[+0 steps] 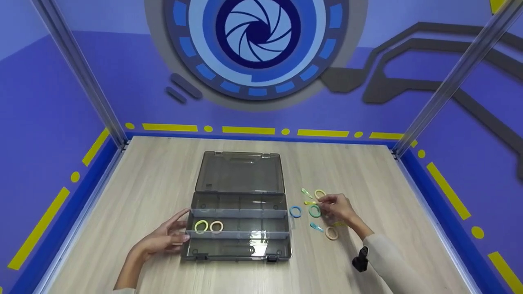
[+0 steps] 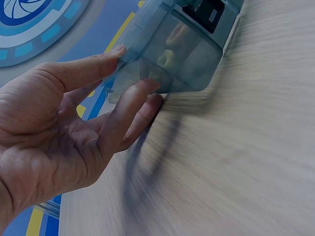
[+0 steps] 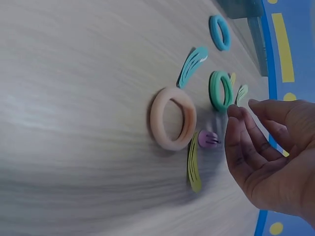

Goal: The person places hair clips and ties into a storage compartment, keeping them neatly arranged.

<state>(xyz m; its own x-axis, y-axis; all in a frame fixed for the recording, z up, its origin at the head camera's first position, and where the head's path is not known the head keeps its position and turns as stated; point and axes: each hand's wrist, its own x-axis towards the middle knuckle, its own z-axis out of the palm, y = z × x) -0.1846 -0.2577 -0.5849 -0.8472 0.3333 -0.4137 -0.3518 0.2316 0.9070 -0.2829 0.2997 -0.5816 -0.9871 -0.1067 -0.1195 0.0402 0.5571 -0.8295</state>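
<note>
The pale yellow ring (image 1: pixel 315 193) lies on the worktop (image 1: pixel 155 171), right of my box (image 1: pixel 237 257). My right hand (image 1: pixel 337 208) is close by, fingertips almost together; I see nothing in them. I think I'm picking one thing out, which needs a soft pinch. My left hand (image 1: pixel 161 237) touches the box, where a yellow-green ring (image 1: pixel 196 227) and a peach ring (image 1: pixel 211 227) sit.

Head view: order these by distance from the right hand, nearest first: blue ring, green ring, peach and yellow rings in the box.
1. Green ring: on the table, immediately left of the right hand.
2. Blue ring: left of the green one, just outside the box.
3. Peach ring: box's middle row.
4. Yellow ring: same row, left of the peach.
</note>
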